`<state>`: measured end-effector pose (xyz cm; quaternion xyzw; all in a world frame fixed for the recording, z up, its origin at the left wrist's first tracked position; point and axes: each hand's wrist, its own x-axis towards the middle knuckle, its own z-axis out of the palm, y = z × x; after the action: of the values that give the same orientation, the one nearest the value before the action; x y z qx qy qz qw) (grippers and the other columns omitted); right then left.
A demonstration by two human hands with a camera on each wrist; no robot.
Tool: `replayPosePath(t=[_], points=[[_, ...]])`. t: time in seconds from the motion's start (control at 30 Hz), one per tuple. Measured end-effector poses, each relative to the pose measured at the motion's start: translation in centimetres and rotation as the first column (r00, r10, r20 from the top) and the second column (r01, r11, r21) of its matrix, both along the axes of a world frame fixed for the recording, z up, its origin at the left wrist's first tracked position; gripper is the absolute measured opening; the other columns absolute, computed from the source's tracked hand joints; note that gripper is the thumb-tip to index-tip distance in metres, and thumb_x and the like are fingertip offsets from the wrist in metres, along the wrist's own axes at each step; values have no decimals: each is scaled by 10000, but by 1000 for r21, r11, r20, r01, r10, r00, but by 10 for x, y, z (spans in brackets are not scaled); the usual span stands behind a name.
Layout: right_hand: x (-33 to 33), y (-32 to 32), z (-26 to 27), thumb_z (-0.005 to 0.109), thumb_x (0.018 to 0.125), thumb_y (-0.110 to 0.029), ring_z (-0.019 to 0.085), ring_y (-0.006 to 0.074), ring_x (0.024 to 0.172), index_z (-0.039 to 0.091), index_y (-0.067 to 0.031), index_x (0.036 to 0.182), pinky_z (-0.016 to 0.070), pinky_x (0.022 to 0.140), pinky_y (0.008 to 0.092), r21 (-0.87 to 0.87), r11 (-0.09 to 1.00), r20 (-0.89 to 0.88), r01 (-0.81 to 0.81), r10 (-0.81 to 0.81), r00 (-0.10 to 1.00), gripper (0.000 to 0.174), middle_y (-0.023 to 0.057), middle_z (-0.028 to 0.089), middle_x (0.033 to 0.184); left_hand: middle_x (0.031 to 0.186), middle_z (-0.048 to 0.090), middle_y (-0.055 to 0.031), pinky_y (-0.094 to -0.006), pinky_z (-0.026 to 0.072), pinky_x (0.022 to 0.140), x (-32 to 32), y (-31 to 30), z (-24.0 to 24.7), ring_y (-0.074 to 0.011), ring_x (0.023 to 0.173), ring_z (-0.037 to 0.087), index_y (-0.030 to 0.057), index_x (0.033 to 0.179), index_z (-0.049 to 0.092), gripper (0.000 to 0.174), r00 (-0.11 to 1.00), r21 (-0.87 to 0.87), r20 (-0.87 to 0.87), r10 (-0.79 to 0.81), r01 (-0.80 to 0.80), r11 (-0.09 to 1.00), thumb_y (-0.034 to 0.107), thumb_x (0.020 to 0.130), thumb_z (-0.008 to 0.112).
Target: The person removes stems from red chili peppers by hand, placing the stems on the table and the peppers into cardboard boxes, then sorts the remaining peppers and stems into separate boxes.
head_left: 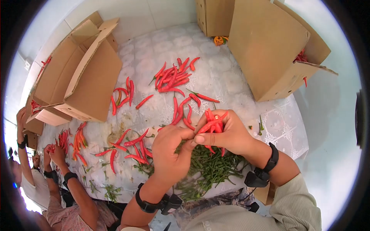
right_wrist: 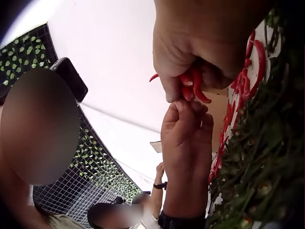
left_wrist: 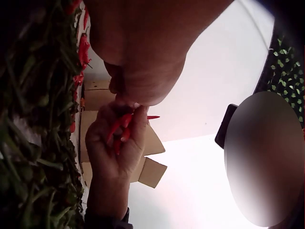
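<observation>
Several red chili peppers (head_left: pixel 213 125) are bunched in my right hand (head_left: pixel 231 134), held by curled fingers with the thumb across them. My left hand (head_left: pixel 171 150) meets it from the left, thumb and forefinger pinching at the end of one chili. In the right wrist view the left fingertips (right_wrist: pixel 180 106) press together right at the chili ends (right_wrist: pixel 188 93); the pinched bit itself is hidden. The left wrist view shows the bunch (left_wrist: pixel 123 131) across the right palm. Below both hands lies a heap of green stems (head_left: pixel 214 165) on the table.
Loose red chilies (head_left: pixel 173 77) lie across the patterned tablecloth (head_left: pixel 138 50), with more at the left (head_left: pixel 140 148). Cardboard boxes stand at the left (head_left: pixel 92 81) and right (head_left: pixel 266 50). Other people's hands (head_left: pixel 58 154) work with chilies at the far left.
</observation>
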<state>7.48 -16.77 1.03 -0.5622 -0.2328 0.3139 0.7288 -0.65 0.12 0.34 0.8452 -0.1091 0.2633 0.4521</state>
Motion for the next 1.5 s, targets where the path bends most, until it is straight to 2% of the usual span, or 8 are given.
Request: replayPosePath(t=[0.43, 0.7, 0.8, 0.83, 1.03, 1.23, 1.43, 1.5], points=[[6, -3, -7, 802, 826, -193, 548, 31, 643, 683, -51, 937, 404, 537, 207, 174, 977, -384, -124, 183, 905, 217, -11, 658, 797, 744, 607, -78, -371, 431, 667, 6, 7, 6, -269, 695, 561, 50, 844, 629, 139, 980, 51, 46, -196, 193, 980, 11, 742, 715], [15, -16, 6, 828, 783, -209, 527, 57, 589, 679, -32, 871, 404, 526, 238, -232, 959, -43, -160, 154, 987, 247, -7, 612, 692, 789, 585, -74, -326, 430, 747, 5, 11, 9, -236, 770, 554, 40, 802, 642, 85, 949, -40, -66, -307, 305, 951, 112, 832, 677], [17, -19, 8, 837, 737, -246, 510, 103, 557, 657, -14, 786, 405, 528, 293, -487, 860, 301, -153, 330, 895, 298, 43, 566, 607, 820, 575, -64, -309, 417, 762, 2, 18, 2, -198, 817, 546, 34, 745, 644, 178, 982, -266, -108, -154, 120, 956, 152, 877, 660], [18, -20, 7, 838, 722, -260, 504, 121, 547, 646, -8, 757, 406, 530, 313, -560, 819, 420, -121, 407, 811, 319, 64, 548, 582, 812, 556, -70, -291, 413, 695, 2, 19, 1, -143, 733, 530, -4, 761, 621, 362, 988, -268, -119, -98, 64, 961, 245, 996, 502], [36, -31, 5, 784, 724, -311, 533, 247, 554, 604, 5, 698, 429, 565, 384, -519, 767, 567, 378, -22, 823, 364, 139, 564, 602, 819, 558, -52, -266, 409, 692, 1, 16, 1, -122, 741, 521, -11, 749, 615, 270, 989, -323, -150, 2, -51, 945, 162, 955, 596], [38, -25, -4, 757, 749, -379, 617, 399, 724, 632, 7, 722, 471, 642, 470, -674, 470, 724, 570, 270, 635, 407, 217, 636, 742, 805, 591, -55, -288, 432, 727, 4, 10, -7, -162, 782, 557, 18, 764, 663, 122, 992, -252, -111, 58, -85, 964, 87, 841, 727], [38, -18, -9, 722, 816, -341, 635, 341, 688, 643, 8, 795, 491, 646, 436, -564, 633, 772, 530, 176, 611, 358, 188, 635, 716, 839, 575, -41, -271, 406, 770, 4, 10, -6, -127, 828, 529, 13, 821, 637, 112, 994, -177, -104, 33, -51, 983, 88, 883, 692], [35, -17, -2, 719, 854, -283, 620, 213, 665, 637, 0, 852, 479, 617, 353, -530, 742, 623, 410, 12, 783, 295, 115, 647, 720, 854, 585, -43, -273, 406, 771, 6, 10, -9, -133, 849, 538, 17, 864, 655, 103, 992, -201, -109, 60, -81, 976, 106, 881, 704]])
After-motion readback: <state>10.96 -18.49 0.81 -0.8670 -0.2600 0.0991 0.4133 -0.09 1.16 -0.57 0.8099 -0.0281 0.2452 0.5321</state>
